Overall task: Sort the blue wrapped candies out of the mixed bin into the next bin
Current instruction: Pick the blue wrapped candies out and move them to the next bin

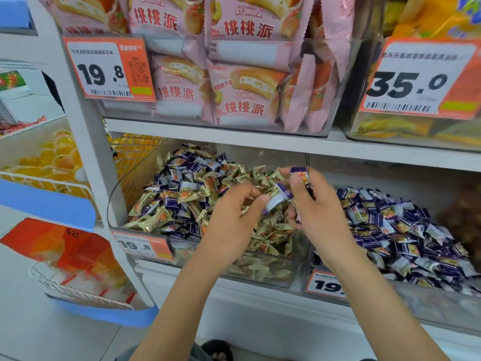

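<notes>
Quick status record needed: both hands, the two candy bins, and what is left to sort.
left hand: over mixed bin, pinching a blue candy
right hand: gripping several blue candies, at the mixed bin's right edge
mixed bin: gold and blue candies together, many blue ones at the back left
next bin: almost all blue candies
left to do: carry the held candies to the next bin, keep picking

I see both hands over the mixed bin [145, 183]. My left hand [234, 217] pinches a blue candy [277, 198], and my right hand [317, 204] grips several blue candies. The next bin [406, 290] stands just beside.
</notes>
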`<act>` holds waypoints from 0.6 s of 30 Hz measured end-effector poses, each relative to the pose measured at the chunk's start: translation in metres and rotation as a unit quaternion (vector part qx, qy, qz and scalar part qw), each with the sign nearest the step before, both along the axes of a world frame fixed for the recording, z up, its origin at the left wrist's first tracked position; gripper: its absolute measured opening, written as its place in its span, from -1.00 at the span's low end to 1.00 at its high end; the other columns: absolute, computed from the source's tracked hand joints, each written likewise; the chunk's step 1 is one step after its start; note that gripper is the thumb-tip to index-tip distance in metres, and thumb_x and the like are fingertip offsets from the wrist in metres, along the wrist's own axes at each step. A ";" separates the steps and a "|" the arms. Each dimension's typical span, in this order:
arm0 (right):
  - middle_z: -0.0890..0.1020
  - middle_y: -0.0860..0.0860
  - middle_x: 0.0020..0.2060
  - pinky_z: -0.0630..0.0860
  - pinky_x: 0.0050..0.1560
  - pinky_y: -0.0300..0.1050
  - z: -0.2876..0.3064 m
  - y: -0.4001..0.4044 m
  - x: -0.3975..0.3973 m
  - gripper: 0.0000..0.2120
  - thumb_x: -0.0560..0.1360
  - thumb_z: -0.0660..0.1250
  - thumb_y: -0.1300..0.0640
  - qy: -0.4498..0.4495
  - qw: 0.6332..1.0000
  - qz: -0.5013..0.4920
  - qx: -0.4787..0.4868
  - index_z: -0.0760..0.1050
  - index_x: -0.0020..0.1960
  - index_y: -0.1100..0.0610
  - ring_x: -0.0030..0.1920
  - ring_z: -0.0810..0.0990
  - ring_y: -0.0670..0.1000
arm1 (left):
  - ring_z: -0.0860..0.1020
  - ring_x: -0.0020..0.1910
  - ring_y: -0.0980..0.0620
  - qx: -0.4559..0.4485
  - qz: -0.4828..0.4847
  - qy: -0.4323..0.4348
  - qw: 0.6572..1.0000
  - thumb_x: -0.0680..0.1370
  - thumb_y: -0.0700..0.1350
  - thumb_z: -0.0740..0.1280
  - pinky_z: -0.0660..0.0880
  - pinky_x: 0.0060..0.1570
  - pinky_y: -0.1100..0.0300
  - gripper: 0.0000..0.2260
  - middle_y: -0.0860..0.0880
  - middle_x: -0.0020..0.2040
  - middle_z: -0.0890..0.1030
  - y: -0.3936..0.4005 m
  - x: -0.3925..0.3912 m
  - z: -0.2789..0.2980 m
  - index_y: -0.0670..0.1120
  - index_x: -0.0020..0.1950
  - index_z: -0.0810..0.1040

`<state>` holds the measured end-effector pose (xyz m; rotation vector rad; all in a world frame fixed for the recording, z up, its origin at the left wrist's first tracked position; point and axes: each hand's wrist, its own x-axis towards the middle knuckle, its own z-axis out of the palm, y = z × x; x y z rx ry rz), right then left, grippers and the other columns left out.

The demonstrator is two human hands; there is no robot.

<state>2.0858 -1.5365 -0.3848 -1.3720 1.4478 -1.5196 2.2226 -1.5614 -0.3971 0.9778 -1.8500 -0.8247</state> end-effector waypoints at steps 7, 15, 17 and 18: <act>0.49 -0.07 -0.47 0.27 -0.50 -0.24 -0.006 0.008 -0.005 -0.84 0.61 0.16 0.09 0.053 0.998 0.034 -0.005 0.52 0.01 0.06 -0.54 0.34 -0.14 | 0.46 -0.26 0.19 -0.008 -0.013 -0.020 1.000 0.53 -0.01 0.31 0.33 -0.19 0.30 -0.83 0.15 -0.31 0.53 0.004 -0.006 0.000 0.00 -0.25 0.55; 0.55 -0.01 -0.08 0.34 -0.18 -0.16 -0.023 0.016 -0.073 -0.62 0.63 0.03 -0.02 0.259 0.952 -0.110 0.116 0.37 0.34 0.12 -0.15 0.49 -0.02 | 0.53 -0.24 0.15 0.027 0.175 -0.135 0.975 0.53 -0.04 0.32 0.39 -0.29 0.30 -0.92 0.11 -0.18 0.58 -0.007 0.065 -0.008 -0.03 -0.05 0.51; 0.58 0.09 0.02 0.29 -0.10 -0.20 -0.026 0.014 -0.071 -0.62 0.64 0.02 0.00 0.289 0.941 -0.138 0.109 0.42 0.32 0.15 -0.06 0.48 0.02 | 0.53 -0.30 0.08 0.052 0.167 -0.169 0.970 0.52 -0.11 0.34 0.40 -0.32 0.22 -0.97 0.05 -0.20 0.60 -0.006 0.080 -0.013 -0.02 -0.12 0.53; 0.59 0.11 -0.05 0.25 -0.16 -0.19 -0.025 0.015 -0.064 -0.65 0.64 0.05 0.05 0.310 0.931 -0.182 0.055 0.49 0.23 0.19 -0.14 0.47 0.01 | 0.54 -0.30 0.04 0.068 0.160 -0.169 0.970 0.51 -0.14 0.36 0.41 -0.31 0.22 -0.93 0.03 -0.21 0.61 -0.003 0.086 -0.015 0.00 -0.15 0.54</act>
